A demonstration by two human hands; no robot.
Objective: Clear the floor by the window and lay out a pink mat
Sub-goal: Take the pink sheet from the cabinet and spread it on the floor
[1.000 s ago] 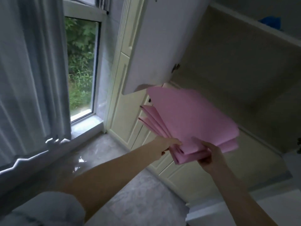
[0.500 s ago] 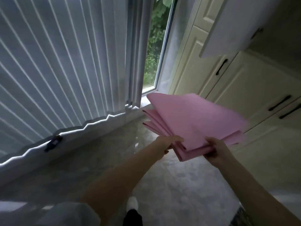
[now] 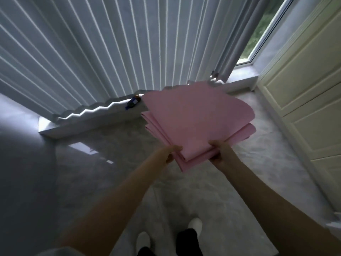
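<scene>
Both hands, left hand [image 3: 170,154] and right hand [image 3: 220,151], pinch the near corner of the folded pink foam mat [image 3: 197,119] in their fingers, holding it level above the grey marble floor [image 3: 114,145], toward twelve o'clock, probably ready for unfolding.

White shoes [image 3: 195,225], dark trousers [image 3: 186,241].

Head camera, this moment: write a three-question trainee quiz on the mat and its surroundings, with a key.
1. True or false: the pink mat is already spread flat on the floor.
2. Which grips the mat's near edge? A. left hand only B. right hand only C. both hands
3. Fill in: the small dark bottle lies on the window ____, below the blinds.

Key: 1 false, it is folded and held in the air; 2 C; 3 ledge.
</scene>
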